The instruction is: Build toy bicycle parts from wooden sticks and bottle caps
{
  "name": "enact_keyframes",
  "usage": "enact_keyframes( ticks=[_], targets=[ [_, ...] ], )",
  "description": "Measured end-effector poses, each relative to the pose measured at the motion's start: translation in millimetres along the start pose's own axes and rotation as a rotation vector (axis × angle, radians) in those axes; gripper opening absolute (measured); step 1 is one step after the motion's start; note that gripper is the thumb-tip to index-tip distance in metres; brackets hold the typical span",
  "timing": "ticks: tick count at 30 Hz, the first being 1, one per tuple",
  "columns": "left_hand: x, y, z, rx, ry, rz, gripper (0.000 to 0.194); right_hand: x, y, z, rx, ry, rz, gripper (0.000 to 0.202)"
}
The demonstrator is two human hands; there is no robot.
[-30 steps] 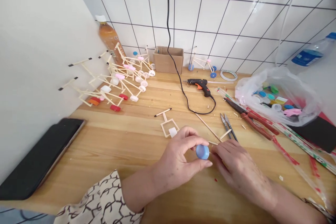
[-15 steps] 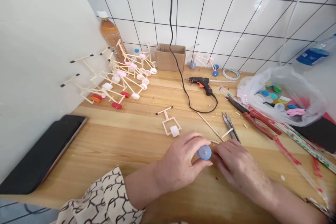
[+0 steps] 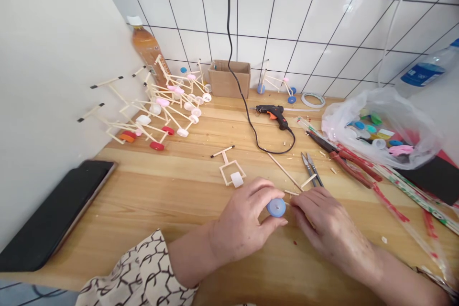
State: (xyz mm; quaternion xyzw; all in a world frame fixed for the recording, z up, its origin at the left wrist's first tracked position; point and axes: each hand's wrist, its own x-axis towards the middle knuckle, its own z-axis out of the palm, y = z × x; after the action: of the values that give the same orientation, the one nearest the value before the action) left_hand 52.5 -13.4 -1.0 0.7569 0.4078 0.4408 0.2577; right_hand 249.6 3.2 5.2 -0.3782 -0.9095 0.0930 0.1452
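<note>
Pinching, L hand point(image 3: 247, 220): thumb below, fingertips above, kept apart by the blue cap point(image 3: 276, 207) btwn them; grip firm on its rim. Other L fingers curled, partly hidden behind.
Blue cap: btwn the two hands, just beside R fingertips; round face w/ small mark at ctr toward camera. Height over wooden table point(image 3: 154, 201) can't be told.
R hand point(image 3: 328, 222): fingers bunched, tips twd cap; thin pale sliver shows at tips. Whether gripped, can't tell; back of hand blocks view.
Loose sticks point(image 3: 284, 172): just beyond R hand; near ends partly hidden by fingers.
Snips point(image 3: 311, 169): beyond R hand, handle ends partly covered.
Stick frame point(image 3: 223, 170): flat on table beyond L hand, white cap point(image 3: 236, 180) at near end.
Glue gun point(image 3: 273, 114): on its side, mid-table; black cord point(image 3: 238, 74) runs up, cut off at top.
Plastic bag point(image 3: 425, 150): R side, caps inside; lower contents hard to make out.
Stick models point(image 3: 167, 114): L rear, overlapping; count unclear. Amber bottle point(image 3: 146, 48) behind, lower part hidden.
Water bottle point(image 3: 423, 75): far R, cut off at edge; base hidden by bag.
Patterned sleeve point(image 3: 138, 272): L arm, cut off at bottom.
</note>
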Motion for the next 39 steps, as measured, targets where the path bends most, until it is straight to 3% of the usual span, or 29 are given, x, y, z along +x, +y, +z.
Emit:
enact_keyframes(
  ticks=[11,21,24,28,31,34,39],
  targets=[
    [2,-1,0.1,0.033,-0.029,-0.070,0.026,0,-1,-7,0.068,0.152,-0.020,0.015],
    [4,0,0.9,-0.029,-0.055,-0.154,0.024,-1,-7,-11,0.154,0.168,-0.054,0.015],
    [7,2,-0.7,-0.244,-0.064,-0.356,0.024,-1,-7,-11,0.168,0.195,-0.035,0.014],
    [9,1,1.9,-0.858,-0.071,-0.751,0.022,1,-10,-12,0.167,0.214,-0.022,0.013],
    [9,-2,6.0,-1.232,-0.004,-0.904,0.025,3,-14,-12,0.155,0.209,-0.040,0.013],
    [10,-3,7.3,-1.381,0.029,-0.999,0.022,5,-16,-10,0.116,0.217,-0.064,0.013],
    [12,-1,6.3,-1.449,0.022,-1.096,0.011,3,-17,-5,0.044,0.209,-0.095,0.016]
  ],
)
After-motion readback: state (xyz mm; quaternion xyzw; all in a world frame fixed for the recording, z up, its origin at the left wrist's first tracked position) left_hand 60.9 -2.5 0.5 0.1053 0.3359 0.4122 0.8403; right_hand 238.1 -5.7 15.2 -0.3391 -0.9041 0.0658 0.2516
